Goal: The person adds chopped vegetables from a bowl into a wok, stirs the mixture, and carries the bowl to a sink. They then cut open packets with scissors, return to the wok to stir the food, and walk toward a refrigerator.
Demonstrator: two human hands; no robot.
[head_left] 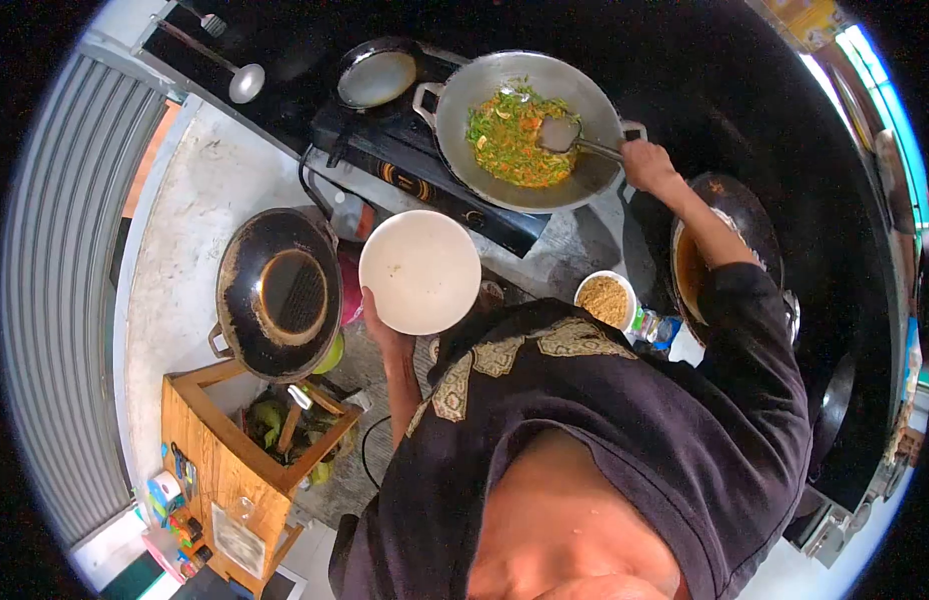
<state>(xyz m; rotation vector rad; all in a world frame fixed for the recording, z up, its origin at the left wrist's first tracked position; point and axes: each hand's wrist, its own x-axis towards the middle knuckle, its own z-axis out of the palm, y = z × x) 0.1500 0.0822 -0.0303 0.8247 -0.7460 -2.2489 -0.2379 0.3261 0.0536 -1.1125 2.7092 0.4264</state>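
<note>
My left hand (381, 322) holds an empty white plate (421, 270) by its near rim, below the stove. At the wok's right rim, my right hand (649, 163) grips the handle of a metal spatula (563, 134) whose blade rests in the food. The big steel wok (585, 180) sits on a black stove (415, 175) and holds a green and orange vegetable stir-fry (510, 138).
A blackened empty wok (280, 292) sits on a wooden crate (220, 440) at the left. A small pan (377, 78) and a ladle (243, 80) lie at the back. A white bowl of yellowish crumbs (606, 298) and a dark wok with brown liquid (720, 250) stand to the right.
</note>
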